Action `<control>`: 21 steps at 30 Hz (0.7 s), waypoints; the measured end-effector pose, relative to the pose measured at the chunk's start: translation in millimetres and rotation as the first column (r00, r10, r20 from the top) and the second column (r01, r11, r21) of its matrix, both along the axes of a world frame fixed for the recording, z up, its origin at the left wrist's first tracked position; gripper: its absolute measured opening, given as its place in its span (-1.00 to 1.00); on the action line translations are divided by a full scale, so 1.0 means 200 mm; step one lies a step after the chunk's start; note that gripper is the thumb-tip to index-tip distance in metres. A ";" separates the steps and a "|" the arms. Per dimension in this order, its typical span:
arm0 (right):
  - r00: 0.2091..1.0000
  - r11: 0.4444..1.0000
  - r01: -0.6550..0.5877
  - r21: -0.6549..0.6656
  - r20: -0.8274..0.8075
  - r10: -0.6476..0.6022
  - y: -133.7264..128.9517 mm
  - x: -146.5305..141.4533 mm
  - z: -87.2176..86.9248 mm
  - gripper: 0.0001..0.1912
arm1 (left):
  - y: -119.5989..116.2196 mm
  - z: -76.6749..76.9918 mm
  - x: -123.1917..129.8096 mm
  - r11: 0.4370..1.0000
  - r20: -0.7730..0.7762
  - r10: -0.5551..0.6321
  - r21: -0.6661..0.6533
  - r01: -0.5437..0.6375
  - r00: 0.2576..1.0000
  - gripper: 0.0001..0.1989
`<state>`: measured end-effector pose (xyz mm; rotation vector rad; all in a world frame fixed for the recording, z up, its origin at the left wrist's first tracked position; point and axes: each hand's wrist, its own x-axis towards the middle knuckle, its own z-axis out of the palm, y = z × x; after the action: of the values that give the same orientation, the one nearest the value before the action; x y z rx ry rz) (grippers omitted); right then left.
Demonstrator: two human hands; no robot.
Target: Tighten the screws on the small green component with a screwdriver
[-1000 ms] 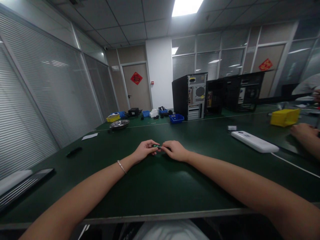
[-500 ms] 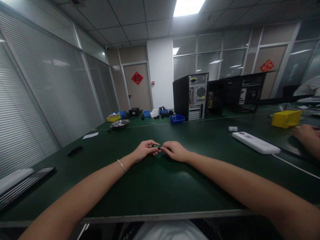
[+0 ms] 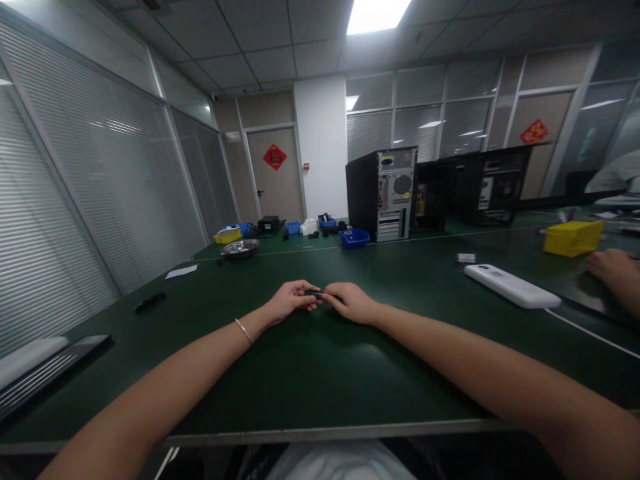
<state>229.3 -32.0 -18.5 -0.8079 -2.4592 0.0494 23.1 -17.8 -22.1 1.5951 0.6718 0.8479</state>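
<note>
Near the middle of the green table (image 3: pixel 310 373), my left hand (image 3: pixel 289 300) pinches a small black object (image 3: pixel 313 293) between thumb and fingers. Its exact kind is too small to tell. My right hand (image 3: pixel 353 301) is closed too, thumb against forefinger, at the right end of the same piece. Both hands rest low over the tabletop with their fingertips almost meeting. A thin bracelet circles my left wrist.
A white power-bank-like box (image 3: pixel 513 285) with a cable lies right, before a yellow bin (image 3: pixel 573 238) and another person's hand (image 3: pixel 615 272). Computer towers (image 3: pixel 383 193), a blue tray (image 3: pixel 354 238) and a metal dish (image 3: pixel 240 249) stand farther back. A dark object (image 3: pixel 150 303) lies left.
The small object between my fingers showed a green patch earlier and now looks black. My hands have kept nearly the same place. The other person's hand has shifted slightly.
</note>
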 end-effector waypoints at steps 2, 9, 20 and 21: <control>1.000 1.000 0.001 -0.006 -0.005 -0.001 0.00 0.00 0.00 -0.72 | 0.00 0.01 0.00 1.000 -0.007 -0.007 -0.012 0.007 1.000 -0.61; 0.999 0.999 0.043 0.019 0.016 -0.044 0.00 -0.01 -0.01 -0.72 | 0.00 0.00 0.01 1.000 -0.004 -0.005 -0.009 0.005 1.000 -0.60; 0.978 0.978 0.193 0.078 -0.096 -0.185 0.00 -0.01 0.05 -0.75 | 0.02 -0.02 0.01 0.999 0.017 0.038 0.024 -0.038 0.999 -0.64; 0.977 0.978 0.187 0.094 -0.122 -0.175 -0.01 -0.01 0.06 -0.75 | 0.02 -0.02 0.01 0.999 0.016 0.038 0.027 -0.039 0.999 -0.64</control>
<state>227.3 -33.1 -6.8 -0.9531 -2.2524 -0.0978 24.3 -12.9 -25.8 1.6032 0.6842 0.9007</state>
